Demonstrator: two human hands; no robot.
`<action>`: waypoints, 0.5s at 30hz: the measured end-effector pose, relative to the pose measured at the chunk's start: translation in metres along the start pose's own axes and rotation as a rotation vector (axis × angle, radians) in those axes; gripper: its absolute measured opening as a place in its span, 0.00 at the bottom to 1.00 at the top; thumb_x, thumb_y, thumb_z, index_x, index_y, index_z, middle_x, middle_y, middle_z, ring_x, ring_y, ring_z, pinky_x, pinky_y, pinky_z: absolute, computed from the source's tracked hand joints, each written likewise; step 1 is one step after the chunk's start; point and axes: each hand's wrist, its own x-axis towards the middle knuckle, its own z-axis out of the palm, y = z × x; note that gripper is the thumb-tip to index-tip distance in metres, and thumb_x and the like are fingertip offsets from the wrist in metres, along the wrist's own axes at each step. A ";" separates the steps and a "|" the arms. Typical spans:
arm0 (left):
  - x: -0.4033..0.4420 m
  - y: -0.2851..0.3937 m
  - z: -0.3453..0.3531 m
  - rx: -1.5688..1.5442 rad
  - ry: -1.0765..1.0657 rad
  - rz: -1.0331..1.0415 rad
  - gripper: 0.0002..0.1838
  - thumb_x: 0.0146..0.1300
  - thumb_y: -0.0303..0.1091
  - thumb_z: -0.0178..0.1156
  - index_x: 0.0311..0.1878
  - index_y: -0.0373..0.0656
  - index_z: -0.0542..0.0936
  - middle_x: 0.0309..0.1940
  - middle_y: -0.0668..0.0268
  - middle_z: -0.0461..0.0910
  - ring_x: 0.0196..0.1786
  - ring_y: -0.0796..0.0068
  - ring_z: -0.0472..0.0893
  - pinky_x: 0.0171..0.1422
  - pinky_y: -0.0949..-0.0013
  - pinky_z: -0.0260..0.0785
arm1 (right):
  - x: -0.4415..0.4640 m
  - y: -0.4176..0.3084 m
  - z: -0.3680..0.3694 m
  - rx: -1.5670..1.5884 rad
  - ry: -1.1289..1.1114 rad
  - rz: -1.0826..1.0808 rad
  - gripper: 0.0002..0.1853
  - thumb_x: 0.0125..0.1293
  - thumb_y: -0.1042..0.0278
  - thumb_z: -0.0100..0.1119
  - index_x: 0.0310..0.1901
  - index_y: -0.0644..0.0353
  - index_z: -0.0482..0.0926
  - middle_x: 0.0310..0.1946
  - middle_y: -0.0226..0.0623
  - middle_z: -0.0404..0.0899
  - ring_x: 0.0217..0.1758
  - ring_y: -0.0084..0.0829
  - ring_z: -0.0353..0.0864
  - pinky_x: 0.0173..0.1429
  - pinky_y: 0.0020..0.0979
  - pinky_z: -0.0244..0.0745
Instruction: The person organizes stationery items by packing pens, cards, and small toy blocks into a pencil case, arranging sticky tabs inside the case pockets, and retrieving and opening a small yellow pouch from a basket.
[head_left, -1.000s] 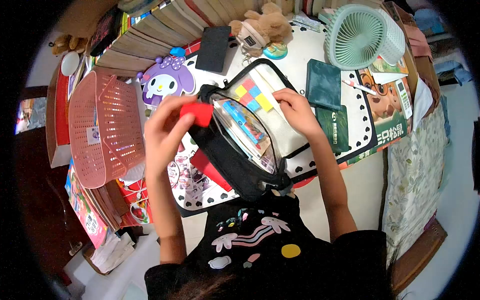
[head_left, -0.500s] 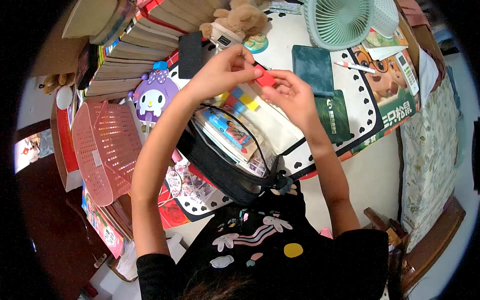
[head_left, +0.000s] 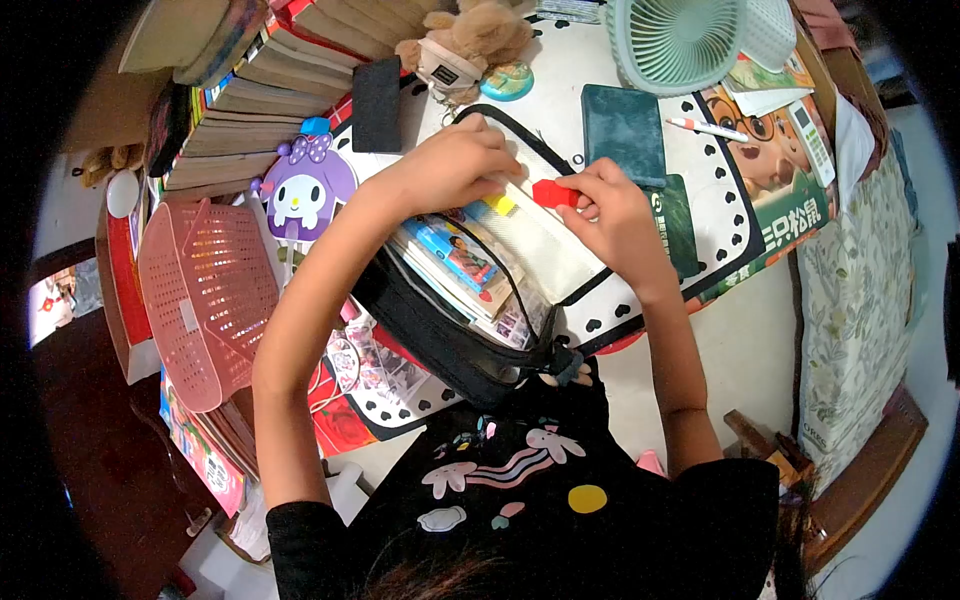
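My right hand (head_left: 608,212) pinches a small, flat red piece (head_left: 553,194) between thumb and fingers, above the pale mesh flap (head_left: 575,255) of an open black zip bag (head_left: 440,345). My left hand (head_left: 452,168) has its fingers curled over the bag's far part, close to a yellow piece (head_left: 499,203); its fingertips are partly hidden, and what they grip cannot be made out. Inside the bag lie a blue picture packet (head_left: 455,252) and several papers or booklets. A thin black strap or edge curves across them.
A row of books (head_left: 270,95) and a pink basket (head_left: 205,300) stand at left, beside a purple cartoon figure (head_left: 305,195). Behind are a teddy bear (head_left: 480,40) and a green fan (head_left: 680,45). A dark green notebook (head_left: 622,135) and a marker (head_left: 706,129) lie at right.
Both hands held the red piece together; my left hand has let go and moved slightly left and down toward the bag. My right hand has lowered the piece over the flap.
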 end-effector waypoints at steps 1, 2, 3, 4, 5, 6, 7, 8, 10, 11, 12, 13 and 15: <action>0.000 -0.002 0.001 -0.001 0.002 -0.001 0.12 0.46 0.29 0.60 0.38 0.42 0.77 0.31 0.64 0.70 0.40 0.62 0.66 0.47 0.65 0.60 | 0.000 0.000 0.000 -0.002 -0.002 -0.001 0.11 0.49 0.76 0.59 0.36 0.65 0.77 0.27 0.37 0.71 0.25 0.25 0.72 0.31 0.22 0.69; 0.001 -0.003 0.003 -0.005 0.023 0.034 0.11 0.47 0.29 0.59 0.36 0.42 0.77 0.31 0.64 0.70 0.40 0.62 0.66 0.47 0.66 0.60 | 0.001 0.001 -0.001 -0.014 -0.047 -0.011 0.11 0.48 0.76 0.59 0.36 0.65 0.77 0.27 0.37 0.71 0.26 0.25 0.71 0.31 0.22 0.69; 0.001 -0.004 0.003 -0.009 0.045 0.068 0.09 0.47 0.29 0.59 0.35 0.42 0.77 0.30 0.65 0.70 0.40 0.63 0.66 0.46 0.66 0.60 | 0.001 0.002 -0.002 -0.026 -0.093 -0.021 0.11 0.48 0.76 0.59 0.36 0.64 0.77 0.28 0.37 0.71 0.26 0.25 0.71 0.31 0.23 0.68; 0.002 -0.005 0.002 -0.011 0.048 0.068 0.09 0.47 0.29 0.59 0.35 0.42 0.77 0.30 0.65 0.70 0.40 0.63 0.66 0.46 0.66 0.60 | 0.002 0.003 -0.003 -0.029 -0.095 -0.021 0.11 0.48 0.76 0.59 0.36 0.64 0.77 0.28 0.37 0.71 0.26 0.25 0.71 0.31 0.23 0.68; 0.002 -0.006 0.001 -0.028 0.031 0.058 0.08 0.47 0.30 0.59 0.33 0.43 0.78 0.30 0.65 0.71 0.41 0.63 0.66 0.47 0.67 0.61 | 0.003 0.003 -0.004 0.020 -0.141 0.005 0.10 0.47 0.75 0.59 0.35 0.63 0.77 0.27 0.39 0.70 0.28 0.32 0.72 0.32 0.27 0.69; 0.002 -0.007 0.000 -0.046 0.014 0.047 0.08 0.47 0.31 0.59 0.32 0.45 0.79 0.30 0.66 0.71 0.41 0.64 0.66 0.47 0.67 0.61 | 0.004 0.004 -0.004 0.071 -0.189 0.032 0.09 0.47 0.74 0.58 0.33 0.61 0.78 0.27 0.41 0.70 0.29 0.39 0.73 0.33 0.32 0.70; 0.001 -0.007 0.000 -0.048 0.018 0.045 0.08 0.47 0.31 0.59 0.32 0.45 0.79 0.30 0.66 0.71 0.41 0.64 0.66 0.47 0.67 0.61 | 0.004 0.004 -0.005 0.069 -0.193 0.031 0.09 0.47 0.74 0.58 0.33 0.61 0.78 0.27 0.41 0.70 0.29 0.39 0.73 0.33 0.32 0.70; 0.000 -0.007 0.000 -0.067 0.030 0.045 0.07 0.47 0.31 0.59 0.32 0.44 0.78 0.30 0.65 0.71 0.41 0.64 0.66 0.47 0.67 0.61 | 0.005 0.003 -0.006 0.122 -0.246 0.092 0.09 0.47 0.74 0.58 0.33 0.62 0.78 0.27 0.42 0.71 0.29 0.39 0.73 0.34 0.32 0.70; -0.001 -0.008 0.001 -0.086 0.044 0.042 0.06 0.47 0.31 0.59 0.32 0.44 0.78 0.30 0.65 0.71 0.41 0.64 0.66 0.47 0.67 0.61 | 0.008 0.004 -0.008 0.173 -0.303 0.152 0.08 0.48 0.73 0.57 0.32 0.62 0.79 0.28 0.42 0.71 0.29 0.40 0.73 0.35 0.32 0.69; -0.001 -0.009 0.002 -0.099 0.054 0.055 0.06 0.48 0.31 0.59 0.31 0.44 0.78 0.29 0.65 0.71 0.41 0.64 0.66 0.47 0.67 0.61 | 0.010 0.005 -0.008 0.131 -0.346 0.116 0.08 0.50 0.75 0.56 0.34 0.63 0.78 0.29 0.40 0.72 0.29 0.35 0.72 0.35 0.29 0.68; -0.001 -0.010 0.003 -0.112 0.063 0.068 0.06 0.48 0.31 0.59 0.31 0.44 0.78 0.29 0.65 0.70 0.41 0.63 0.66 0.47 0.66 0.61 | 0.011 0.007 -0.008 0.088 -0.389 0.082 0.08 0.52 0.76 0.54 0.35 0.64 0.78 0.29 0.38 0.73 0.29 0.30 0.72 0.35 0.25 0.67; -0.001 -0.010 0.004 -0.114 0.065 0.067 0.06 0.48 0.31 0.59 0.31 0.44 0.78 0.29 0.65 0.70 0.41 0.63 0.66 0.47 0.66 0.61 | 0.014 0.007 -0.009 0.086 -0.392 0.081 0.08 0.52 0.76 0.54 0.35 0.64 0.78 0.29 0.38 0.73 0.29 0.30 0.72 0.35 0.25 0.67; -0.001 -0.011 0.004 -0.153 0.049 0.046 0.06 0.48 0.31 0.59 0.31 0.44 0.77 0.29 0.65 0.71 0.40 0.63 0.67 0.48 0.66 0.61 | 0.021 0.006 -0.010 0.086 -0.552 0.083 0.08 0.52 0.76 0.53 0.35 0.65 0.78 0.31 0.39 0.73 0.32 0.32 0.72 0.37 0.27 0.67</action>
